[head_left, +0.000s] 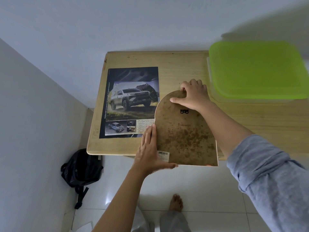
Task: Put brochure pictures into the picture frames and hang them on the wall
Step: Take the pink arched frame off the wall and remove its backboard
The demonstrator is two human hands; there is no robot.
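An arch-shaped picture frame (184, 136) shows its stained brown back, with a small black hanger near the top and a barcode sticker at the lower left. It juts out past the front edge of the wooden table (184, 64). My right hand (192, 94) grips the frame's rounded top, thumb on the backing and fingers curled over the rim. My left hand (150, 149) holds the lower left corner, fingers straight along the left side and thumb under the bottom edge. A brochure page (130, 101) with a pickup truck picture lies flat on the table, left of the frame.
A clear plastic box with a bright green lid (255, 69) stands on the table at the right rear. A black backpack (82, 169) lies on the white tiled floor by the left wall. White walls close in behind and to the left. My bare foot (175, 203) is below.
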